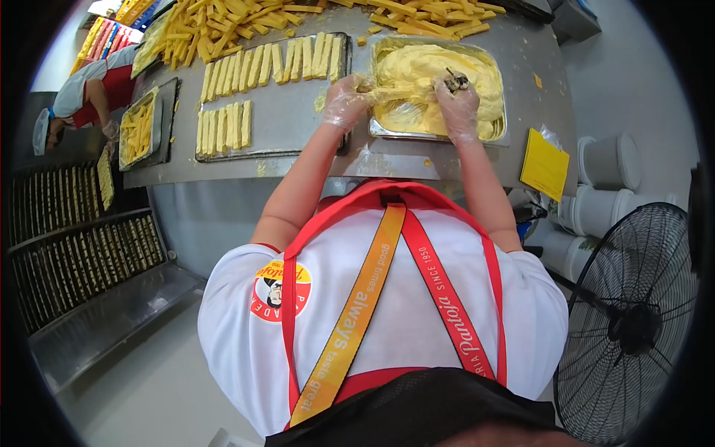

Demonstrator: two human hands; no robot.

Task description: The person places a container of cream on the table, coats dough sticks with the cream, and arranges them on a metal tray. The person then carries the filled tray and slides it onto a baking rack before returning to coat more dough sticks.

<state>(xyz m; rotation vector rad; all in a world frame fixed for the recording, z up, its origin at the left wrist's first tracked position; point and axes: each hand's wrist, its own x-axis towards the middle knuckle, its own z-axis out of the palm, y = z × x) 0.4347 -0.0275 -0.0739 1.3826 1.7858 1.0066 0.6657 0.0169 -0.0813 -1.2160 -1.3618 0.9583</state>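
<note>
Pale-yellow creamy spread [413, 65] in a rectangular metal tray [406, 135], upper right, should be soft, slippery (scoop it; steady the tray). The clear-gloved right hand [459, 108] curls round a dark mottled object [456, 80]; how the clear-gloved left hand [345, 103] grips, I cannot tell.

Metal table [402, 158], tray [287, 123], cream-filled pan [410, 136], yellow sheet [545, 164]

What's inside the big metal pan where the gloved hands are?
Inside the metal pan is a thick, pale yellow creamy mixture, swirly on top. The right hand hides a bit of it. I can't see what's under the mixture, because it's covered.
</note>
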